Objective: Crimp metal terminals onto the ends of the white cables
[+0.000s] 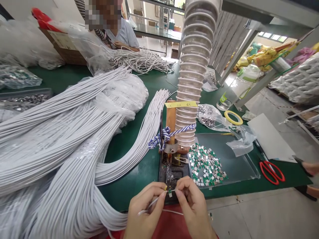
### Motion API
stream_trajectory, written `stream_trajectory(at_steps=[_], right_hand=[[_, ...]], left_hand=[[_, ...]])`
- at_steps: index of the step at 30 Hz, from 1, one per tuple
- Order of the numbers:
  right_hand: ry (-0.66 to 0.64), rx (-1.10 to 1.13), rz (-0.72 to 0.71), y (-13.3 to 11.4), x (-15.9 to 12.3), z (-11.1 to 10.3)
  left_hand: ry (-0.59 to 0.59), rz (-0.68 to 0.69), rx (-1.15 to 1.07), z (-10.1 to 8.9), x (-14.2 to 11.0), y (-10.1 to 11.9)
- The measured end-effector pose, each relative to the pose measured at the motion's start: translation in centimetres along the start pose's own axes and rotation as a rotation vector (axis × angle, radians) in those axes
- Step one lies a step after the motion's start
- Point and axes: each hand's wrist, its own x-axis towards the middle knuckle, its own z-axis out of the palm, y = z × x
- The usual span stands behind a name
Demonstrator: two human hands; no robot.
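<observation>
white cable (153, 202) pinched in left hand (147, 207); right hand (193, 205), grip closed, contents unclear, near green connector (170, 193).

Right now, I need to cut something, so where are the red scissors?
In the head view, the red scissors lie on the green table's right side, beside the white sheet.

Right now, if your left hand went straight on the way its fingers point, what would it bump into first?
My left hand would likely meet the small green and silver piece just ahead of it first; beyond lies the black tray, though depth is unclear here.
</observation>
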Motion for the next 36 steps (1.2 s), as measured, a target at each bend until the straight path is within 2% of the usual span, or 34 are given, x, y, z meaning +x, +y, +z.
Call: stream_trajectory(at_steps=[3, 8, 13, 19, 23, 27, 31, 36], right_hand=[[0.041, 0.010, -0.024, 0.0, 0.3, 0.5], [0.073, 0.065, -0.031, 0.0, 0.4, 1.1], [0.075, 0.083, -0.046, -0.2, 0.3, 1.1], [0.068, 0.035, 0.007, 0.2, -0.1, 0.8], [-0.034, -0.020, 0.150, 0.5, -0.3, 0.4], [-0.138, -0.060, 0.200, -0.2, 0.3, 0.2], [-0.156, -0.119, 0.182, -0.9, 0.9, 0.0], [-0.114, -0.107, 0.193, -0.4, 0.8, -0.2]], left_hand=[[0.041, -0.016, 0.021, 0.0, 0.2, 0.1], [-0.017, 0.037, 0.068, -0.4, 0.5, 0.6], [-0.025, 0.042, 0.065, -0.7, 0.4, 1.1], [-0.018, -0.002, 0.047, -0.6, 0.0, 0.1], [0.004, -0.059, 0.011, -0.3, -0.4, -0.4], [0.059, -0.160, -0.075, 0.3, -0.6, -0.2], [-0.007, -0.172, -0.127, 0.2, -0.5, -0.1], [-0.174, -0.109, -0.014, -0.5, -0.2, -0.2]])
